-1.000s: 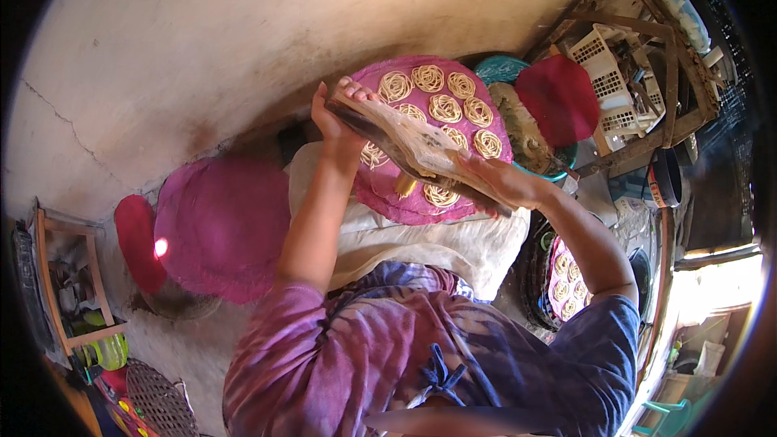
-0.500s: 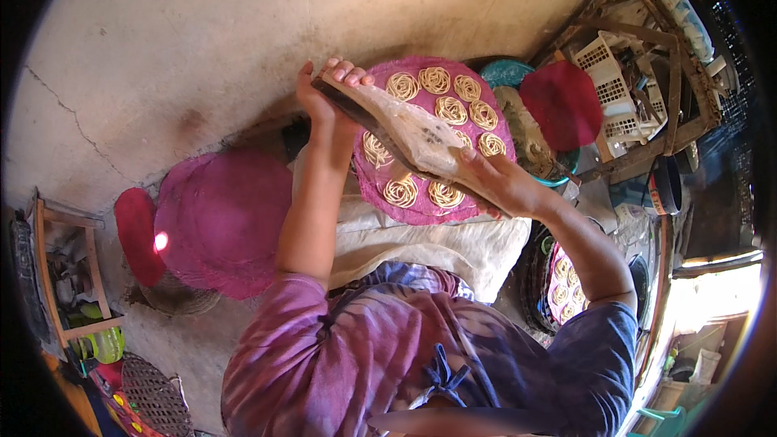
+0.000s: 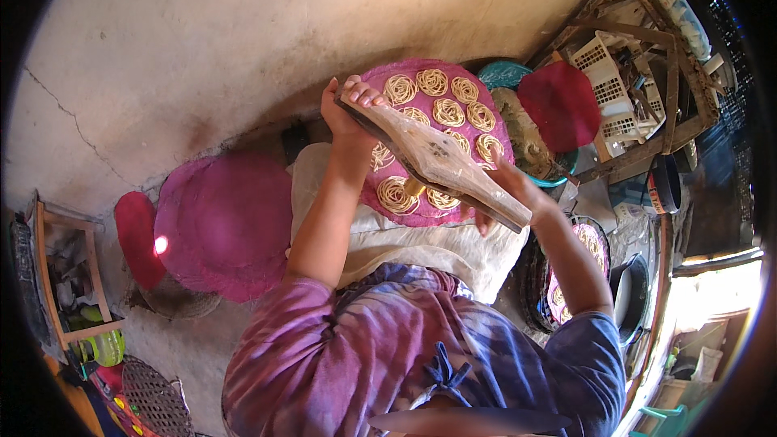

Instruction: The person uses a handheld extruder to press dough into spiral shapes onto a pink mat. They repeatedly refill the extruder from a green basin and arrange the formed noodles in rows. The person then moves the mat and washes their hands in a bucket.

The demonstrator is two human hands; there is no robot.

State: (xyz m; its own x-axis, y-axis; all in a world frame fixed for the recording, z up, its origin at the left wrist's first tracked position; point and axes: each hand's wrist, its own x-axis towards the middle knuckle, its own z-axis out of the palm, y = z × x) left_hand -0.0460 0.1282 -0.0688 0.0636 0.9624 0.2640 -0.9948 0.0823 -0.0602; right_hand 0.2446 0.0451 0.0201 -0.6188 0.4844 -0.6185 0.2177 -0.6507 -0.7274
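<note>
My left hand [image 3: 362,94] is closed round the upper left end of a wooden hand press [image 3: 437,154], a long pale board wide in the middle, held aslant. A short brass-coloured tube [image 3: 414,186] shows beneath it. My right hand [image 3: 518,186] is at the press's lower right end, partly hidden by it. Its fingers are apart, with the thumb beyond the wood's far edge and fingertips below the near edge. Under the press lies a round pink sheet [image 3: 506,125] bearing several coiled nests of pale noodle strands [image 3: 431,82], some hidden by the press.
More pink round sheets [image 3: 222,218] are piled at the left, beside a red one [image 3: 137,235]. To the right, a teal basin [image 3: 506,73] of dough carries a red sheet [image 3: 558,107]. White cloth [image 3: 486,255] lies before me. Another noodle tray [image 3: 558,303] stands lower right.
The press has shifted right and toward me, with my left hand on it. My right hand's grip has loosened, its thumb leaving the board's top.
</note>
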